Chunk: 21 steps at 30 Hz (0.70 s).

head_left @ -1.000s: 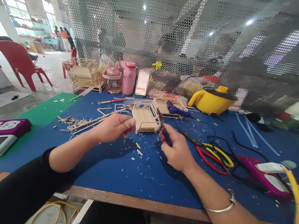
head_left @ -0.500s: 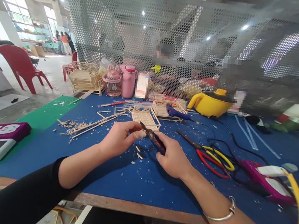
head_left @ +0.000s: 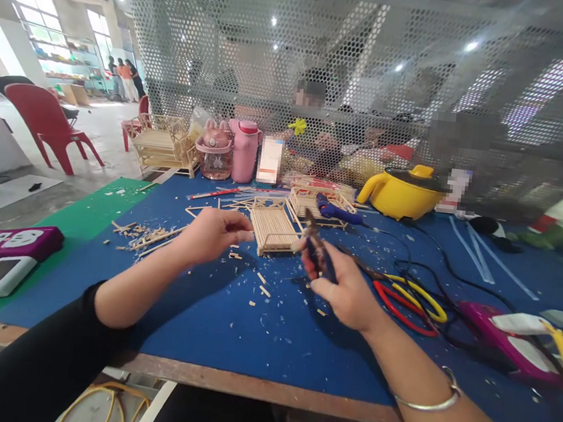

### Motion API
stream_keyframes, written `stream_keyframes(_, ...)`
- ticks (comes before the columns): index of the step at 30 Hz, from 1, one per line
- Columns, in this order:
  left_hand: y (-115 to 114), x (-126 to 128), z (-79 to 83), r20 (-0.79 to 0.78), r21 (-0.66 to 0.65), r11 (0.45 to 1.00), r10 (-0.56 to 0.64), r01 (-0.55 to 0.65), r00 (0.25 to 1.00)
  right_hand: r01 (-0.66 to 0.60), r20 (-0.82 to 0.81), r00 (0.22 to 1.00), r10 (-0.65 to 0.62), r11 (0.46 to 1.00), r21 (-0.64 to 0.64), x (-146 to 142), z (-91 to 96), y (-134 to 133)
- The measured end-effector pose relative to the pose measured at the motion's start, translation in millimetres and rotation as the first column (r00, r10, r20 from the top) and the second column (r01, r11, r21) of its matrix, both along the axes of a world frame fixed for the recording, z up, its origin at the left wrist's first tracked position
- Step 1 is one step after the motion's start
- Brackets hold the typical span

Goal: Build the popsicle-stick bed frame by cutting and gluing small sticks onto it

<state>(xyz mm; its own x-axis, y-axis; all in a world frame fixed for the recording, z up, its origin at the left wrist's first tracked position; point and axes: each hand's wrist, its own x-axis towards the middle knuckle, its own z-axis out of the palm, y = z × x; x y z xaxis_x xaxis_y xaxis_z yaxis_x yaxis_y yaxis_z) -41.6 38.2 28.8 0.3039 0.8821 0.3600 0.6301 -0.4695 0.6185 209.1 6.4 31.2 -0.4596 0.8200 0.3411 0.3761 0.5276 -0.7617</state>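
Note:
My right hand (head_left: 344, 285) is wrapped round a pair of cutting pliers (head_left: 318, 255) with dark and red handles, their jaws pointing up and away and slightly blurred. At the left edge of a small model made of thin wooden sticks (head_left: 274, 227) is my left hand (head_left: 213, 234), its thumb and fingers pinched together. Whether a small piece is between those fingertips, or whether they touch the model, I cannot make out. The model lies flat, with a slatted base and low rails. Short cut stick pieces (head_left: 264, 284) are scattered on the blue mat in front.
Behind stand a second stick model (head_left: 299, 206) with a blue glue gun (head_left: 336, 210) on it, a pink bottle (head_left: 244, 153) and a yellow pot (head_left: 404, 194). Scissors (head_left: 406, 298), cables and a purple power strip (head_left: 504, 335) lie right. Loose sticks (head_left: 150, 237) are at left.
My hands have moved apart: the left went slightly left, the right moved right with the pliers. The pliers' jaws have left the left fingertips, and the stick model between the hands shows more fully.

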Motion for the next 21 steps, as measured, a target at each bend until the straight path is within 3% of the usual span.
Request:
stream_keyframes(2,10.5,-17.3,-0.7,-0.245,-0.038,0.999,-0.009,-0.001,0.969,0.101,-0.019,0.995,-0.100,0.994,0.033,12.2,0.5,9.5)
stream_keyframes(5,20.7,-30.6,-6.9,-0.334,-0.072,0.997,-0.023,-0.001,0.942,0.178,0.014,0.984,-0.180,0.982,0.065,23.3,-0.5,19.6)
stream_keyframes(15,22.6,-22.9,-16.1,-0.410,-0.202,0.979,-0.115,0.033,0.905,0.151,0.165,0.970,-0.176,0.977,0.153,21.1,-8.6,22.8)
stream_keyframes(21,20.6,-23.2,-15.6,-0.384,-0.140,0.988,0.011,-0.070,0.923,0.091,0.336,0.925,-0.175,0.964,0.249,20.5,-7.9,22.9)
